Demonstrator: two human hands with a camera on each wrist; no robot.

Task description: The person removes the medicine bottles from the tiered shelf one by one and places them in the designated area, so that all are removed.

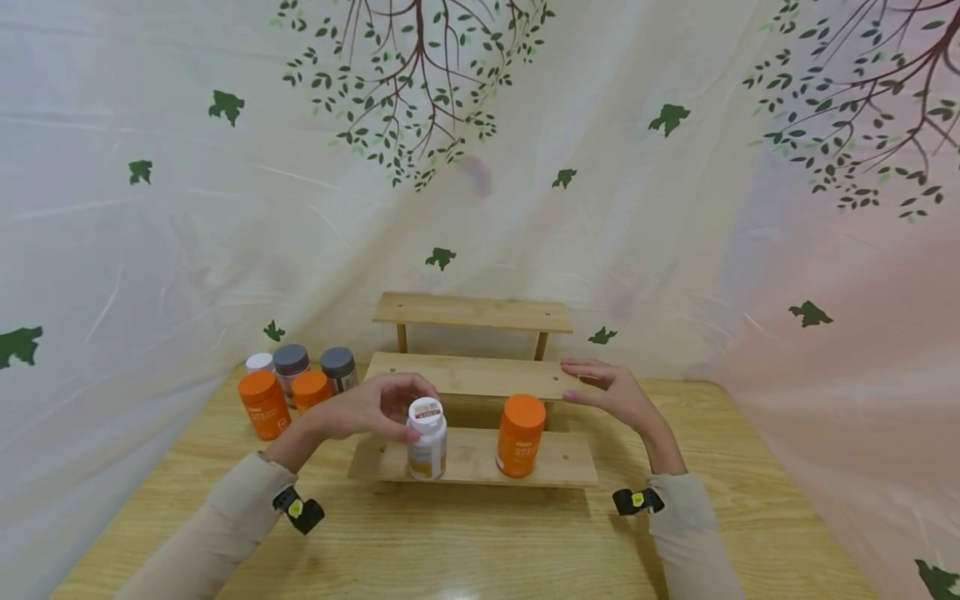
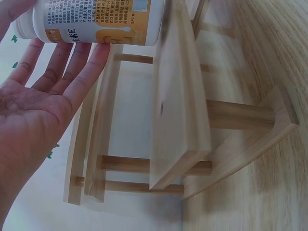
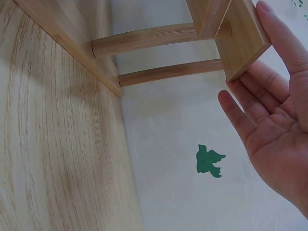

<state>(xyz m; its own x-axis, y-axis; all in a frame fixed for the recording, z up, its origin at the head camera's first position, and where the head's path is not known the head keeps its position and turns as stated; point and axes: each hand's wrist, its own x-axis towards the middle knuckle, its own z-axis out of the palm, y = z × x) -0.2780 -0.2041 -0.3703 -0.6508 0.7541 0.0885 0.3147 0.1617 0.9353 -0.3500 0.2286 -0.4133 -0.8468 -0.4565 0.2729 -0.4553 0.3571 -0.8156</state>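
Note:
My left hand (image 1: 375,406) holds a white pill bottle (image 1: 427,454) between thumb and fingers. In the head view the bottle is upright at the left part of the lowest board of a three-tier wooden shelf (image 1: 468,446). Its white and orange label faces the left wrist view, where the fingers (image 2: 89,72) lie behind the bottle. At the right end of the middle board, my right hand (image 1: 611,396) grips the shelf, thumb at the front edge and fingers at the back. An orange pill bottle (image 1: 520,437) stands on the lowest board, right of the white one.
Left of the shelf, several bottles stand on the wooden table (image 1: 480,542): orange ones (image 1: 262,406), dark-capped ones (image 1: 291,362) and a white-capped one (image 1: 259,362). A pale curtain (image 1: 525,225) with printed leaves hangs behind and at both sides.

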